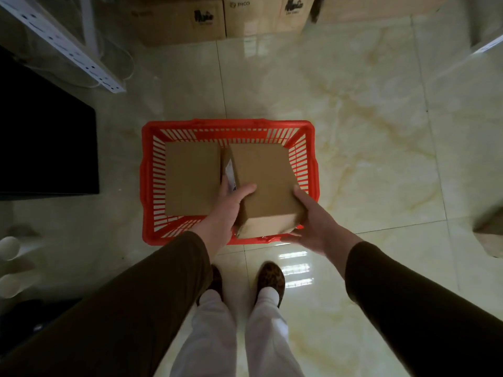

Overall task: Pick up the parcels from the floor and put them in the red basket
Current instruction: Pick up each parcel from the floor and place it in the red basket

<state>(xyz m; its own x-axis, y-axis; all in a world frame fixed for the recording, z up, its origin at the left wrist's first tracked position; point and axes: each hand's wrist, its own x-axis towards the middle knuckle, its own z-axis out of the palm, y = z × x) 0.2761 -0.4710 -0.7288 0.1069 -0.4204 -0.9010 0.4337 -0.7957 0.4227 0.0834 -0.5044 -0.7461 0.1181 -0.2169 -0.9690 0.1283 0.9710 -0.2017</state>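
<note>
The red basket (147, 170) stands on the tiled floor just in front of my feet. One brown cardboard parcel (192, 178) lies flat in its left half. A second brown parcel (265, 183), with a white label on its left side, is over the basket's right half, tilted with its near end over the front rim. My left hand (228, 208) grips its left side, thumb on top. My right hand (313, 219) holds its right near corner from the side and below.
Large cardboard boxes (217, 17) line the far wall. A white metal shelf rail (68, 47) and a black panel (46, 142) stand at the left. Another brown object (490, 229) sits at the right edge. Pale cylinders (11, 265) lie at the near left.
</note>
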